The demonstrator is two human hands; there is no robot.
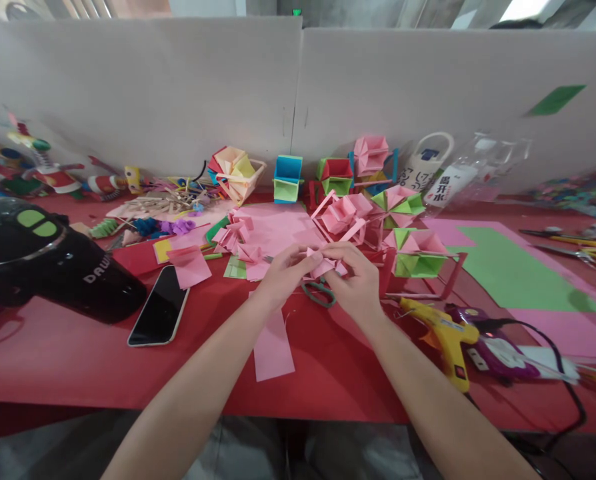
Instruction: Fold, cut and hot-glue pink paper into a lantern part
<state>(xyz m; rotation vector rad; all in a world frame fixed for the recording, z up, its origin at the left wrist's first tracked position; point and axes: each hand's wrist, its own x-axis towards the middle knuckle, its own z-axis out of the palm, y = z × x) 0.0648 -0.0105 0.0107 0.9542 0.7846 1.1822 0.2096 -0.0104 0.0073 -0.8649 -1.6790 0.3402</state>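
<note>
Between my two hands is a small folded piece of pink paper, gripped from both sides over the middle of the table. My left hand pinches its left side with thumb and fingers. On the other side, my right hand has its fingers closed around the paper's edge. Just beneath them lie scissors, only the dark green handles showing clearly. A flat pink paper strip rests on the red table near my left forearm. More folded pink pieces sit to the left of my hands.
A yellow glue gun and a purple power strip with cables lie right. At left are a phone and a black tumbler. Paper wheel models stand behind my hands. Green sheet lies at right; a white partition rises behind.
</note>
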